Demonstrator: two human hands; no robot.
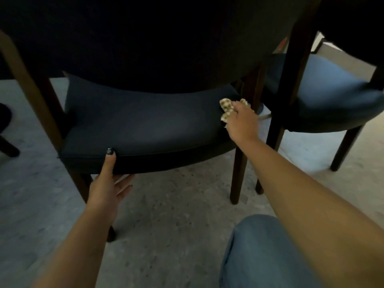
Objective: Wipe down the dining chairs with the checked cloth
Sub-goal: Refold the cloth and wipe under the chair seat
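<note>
From the head camera, a grey speckled floor (170, 215) runs under everything, dim and shadowed. The landmark is the near dining chair (141, 125), with a dark blue padded seat, dark wooden legs and a dark curved backrest filling the top of the view. To the right of that chair stands a second chair (324, 96) of the same kind, its blue seat catching more light. Below and right of the near chair, a knee in blue denim (259, 252) shows at the bottom edge.

The right hand (242, 123) rests on the right end of the near chair's seat, fingers curled round the checked cloth (227, 108), which is bunched up and pressed against the cushion beside the right back leg. The left hand (108, 183) grasps the seat's front edge near its left corner: the thumb lies up over the cushion rim, the fingers reach underneath.
</note>
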